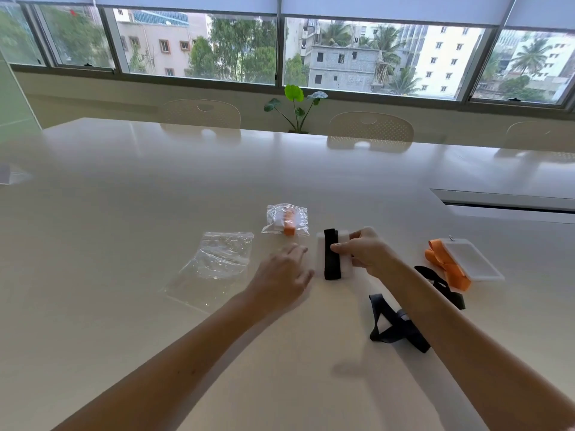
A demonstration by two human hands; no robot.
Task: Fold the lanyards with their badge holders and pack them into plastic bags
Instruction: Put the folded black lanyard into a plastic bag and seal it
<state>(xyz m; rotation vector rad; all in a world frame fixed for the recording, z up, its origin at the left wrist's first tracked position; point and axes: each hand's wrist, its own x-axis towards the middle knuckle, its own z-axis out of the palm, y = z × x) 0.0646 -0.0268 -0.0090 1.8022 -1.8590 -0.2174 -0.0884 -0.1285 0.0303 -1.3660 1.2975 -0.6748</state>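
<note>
Now, right grip [362, 251] pinching black lanyard [331, 255] around badge holder [345, 269], left grip [281, 275] relaxed, holding nothing.

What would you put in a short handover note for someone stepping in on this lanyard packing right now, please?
Right hand: pinches the black lanyard wrapped round its badge holder.
Left hand: open, over the table beside that bundle.
Done: one orange set in a sealed bag.
Left: bag the held bundle in the empty bag; then fold and pack the orange lanyard and holder at right and the loose dark lanyards under the right forearm.
</note>
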